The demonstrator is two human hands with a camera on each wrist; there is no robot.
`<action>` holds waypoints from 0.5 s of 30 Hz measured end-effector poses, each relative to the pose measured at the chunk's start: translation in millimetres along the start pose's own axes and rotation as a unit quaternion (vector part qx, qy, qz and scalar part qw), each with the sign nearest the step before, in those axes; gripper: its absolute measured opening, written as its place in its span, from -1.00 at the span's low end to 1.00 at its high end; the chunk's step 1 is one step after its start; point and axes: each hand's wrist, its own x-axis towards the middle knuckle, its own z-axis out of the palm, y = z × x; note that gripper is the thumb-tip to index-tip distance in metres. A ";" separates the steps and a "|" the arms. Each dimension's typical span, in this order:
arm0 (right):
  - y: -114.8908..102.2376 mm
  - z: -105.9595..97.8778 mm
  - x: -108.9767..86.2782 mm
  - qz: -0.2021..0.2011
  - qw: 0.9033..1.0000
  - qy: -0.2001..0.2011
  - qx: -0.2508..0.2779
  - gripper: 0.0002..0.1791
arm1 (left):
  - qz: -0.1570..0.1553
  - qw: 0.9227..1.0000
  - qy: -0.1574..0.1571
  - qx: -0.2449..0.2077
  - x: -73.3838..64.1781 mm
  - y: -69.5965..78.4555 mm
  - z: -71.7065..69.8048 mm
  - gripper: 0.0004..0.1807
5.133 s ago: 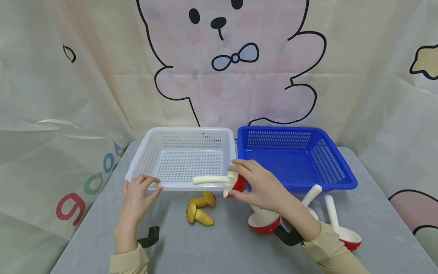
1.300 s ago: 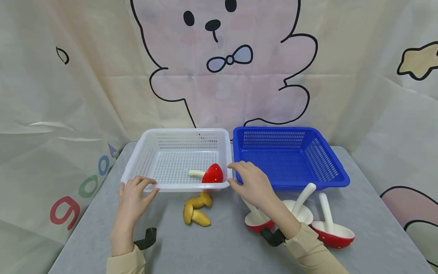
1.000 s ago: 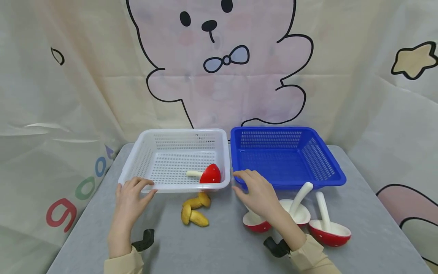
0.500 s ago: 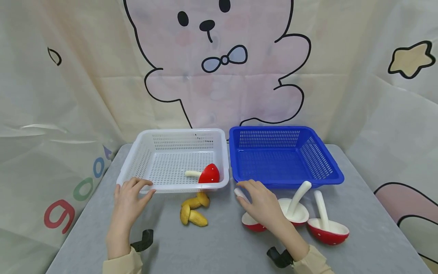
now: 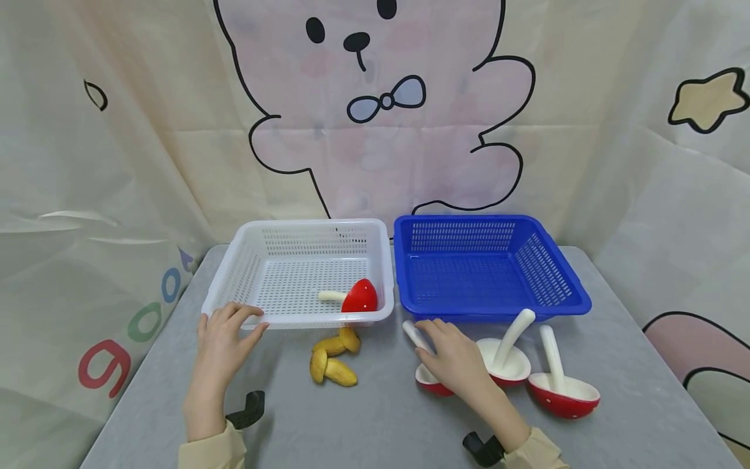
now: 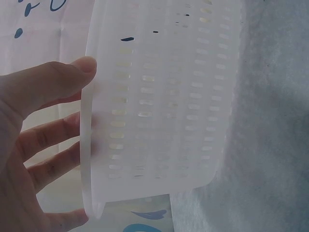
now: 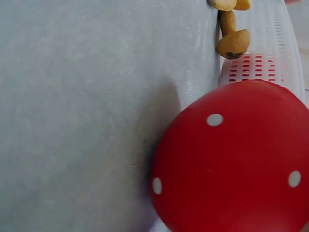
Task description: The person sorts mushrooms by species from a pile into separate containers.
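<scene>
My left hand [image 5: 222, 345] grips the front left rim of the white basket [image 5: 293, 321], thumb outside and fingers over the edge, as the left wrist view shows. In that basket lies a red-capped toy mushroom [image 5: 360, 296] with a pale stem. My right hand [image 5: 454, 358] is at another toy mushroom [image 5: 415, 334], thumb and forefinger apart on either side of its stem. Its white-spotted red cap [image 7: 236, 159] fills much of the right wrist view; no fingers show there. The hand hides part of this mushroom, and contact is unclear.
A blue basket [image 5: 492, 312] stands right of the white one. Two more red toy mushrooms, one near [image 5: 508, 361] and one farther right [image 5: 565, 397], lie cap down on the grey table [image 5: 363, 430]. Two yellow toy mushrooms [image 5: 334, 368] lie before the white basket.
My right hand has put a red toy mushroom into the white basket and let go. It then moved right and down to another mushroom's stem. My left hand has stayed on the rim.
</scene>
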 end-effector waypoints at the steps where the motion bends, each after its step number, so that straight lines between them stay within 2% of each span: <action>1: 0.7 0.9 -0.3 0.003 1.000 -0.005 0.001 -0.58 | 0.000 1.000 0.000 0.000 0.0 0.1 -0.1 -0.77; 7: 2.1 5.2 -1.0 0.023 0.999 -0.030 0.012 -0.53 | -0.006 1.000 -0.005 0.003 0.3 -0.1 0.1 -0.78; 15: 3.3 11.3 -1.6 0.032 0.999 -0.038 0.022 -0.51 | -0.006 1.000 -0.005 0.006 0.7 -0.6 0.5 -0.79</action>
